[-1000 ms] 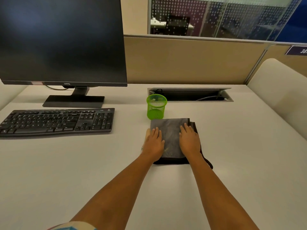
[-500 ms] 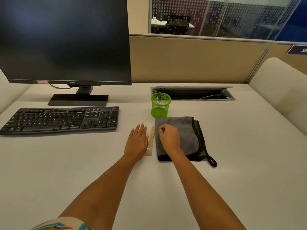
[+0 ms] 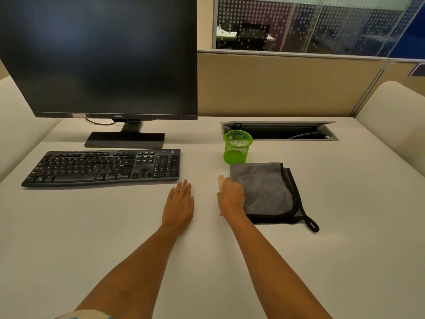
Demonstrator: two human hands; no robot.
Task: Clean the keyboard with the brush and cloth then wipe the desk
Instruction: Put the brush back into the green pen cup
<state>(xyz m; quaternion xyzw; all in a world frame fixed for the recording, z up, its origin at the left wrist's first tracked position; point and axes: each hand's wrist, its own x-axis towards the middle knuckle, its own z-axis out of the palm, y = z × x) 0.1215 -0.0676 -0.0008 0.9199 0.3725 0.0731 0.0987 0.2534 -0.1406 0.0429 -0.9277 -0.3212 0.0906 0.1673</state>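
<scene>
Shifted right hand [image 3: 231,196] off grey folded cloth [image 3: 266,187] onto pale wooden brush [image 3: 221,180], fingers curled round it (centre frame); slid left hand [image 3: 179,203] leftward, fingers flat.

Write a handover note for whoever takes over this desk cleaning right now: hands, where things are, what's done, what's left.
Left hand: open, flat on the desk near the keyboard's right end.
Right hand: curled over the brush, only the handle tip showing; grip unclear.
Cloth: folded on the desk, right of the brush, in front of the green mesh cup.
Done: no cleaning evident. Left: brush the keyboard, wipe it, wipe the desk.
</scene>
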